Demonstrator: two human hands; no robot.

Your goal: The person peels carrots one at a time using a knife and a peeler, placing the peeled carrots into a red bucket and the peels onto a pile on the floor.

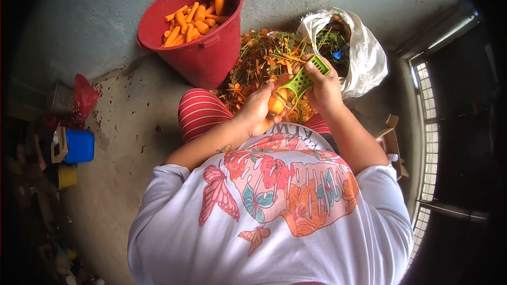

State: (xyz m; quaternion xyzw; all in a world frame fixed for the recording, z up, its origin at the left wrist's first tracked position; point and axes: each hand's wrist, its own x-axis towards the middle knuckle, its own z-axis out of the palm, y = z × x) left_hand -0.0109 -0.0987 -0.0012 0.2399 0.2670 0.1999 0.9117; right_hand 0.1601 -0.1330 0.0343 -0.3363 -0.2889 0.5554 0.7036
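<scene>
The left hand closes around a carrot, held over a heap of peels. The right hand grips a green peeler against it. Peeled carrots already fill much of the red bucket, and the white bag probably holds more.

The left hand hides much of the carrot.
</scene>
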